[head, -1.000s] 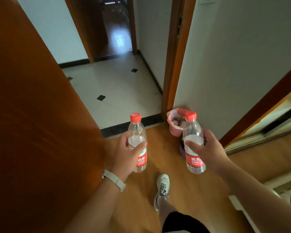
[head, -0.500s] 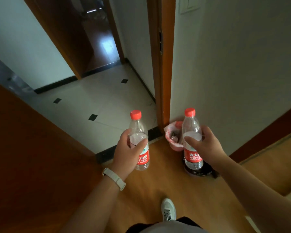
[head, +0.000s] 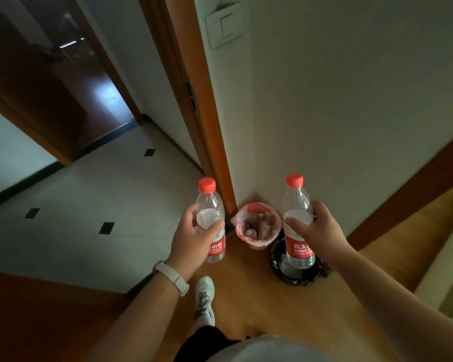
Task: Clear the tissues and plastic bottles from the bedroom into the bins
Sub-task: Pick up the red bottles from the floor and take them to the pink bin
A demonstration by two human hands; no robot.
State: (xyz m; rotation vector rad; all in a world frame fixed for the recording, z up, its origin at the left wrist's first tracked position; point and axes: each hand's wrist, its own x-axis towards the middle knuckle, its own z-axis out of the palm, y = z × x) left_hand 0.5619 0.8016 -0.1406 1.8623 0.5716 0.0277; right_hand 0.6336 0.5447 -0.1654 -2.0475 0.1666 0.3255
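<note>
The right bottle (head: 296, 202), gripped by the right hand (head: 318, 231), half hides the black bin (head: 298, 279) below. The left hand (head: 192, 235) grips the left bottle (head: 209, 205). Both stand upright, caps up, with the pink bin (head: 255, 205) between the hands.

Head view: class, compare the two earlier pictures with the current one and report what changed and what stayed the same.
The person stepped closer to the corner: the pink-lined bin and black-lined bin loom nearer, the black one now exposed below the right bottle. Unchanged: the left hand grips the left bottle, the right hand the right bottle, both upright and capped; nothing released.
</note>
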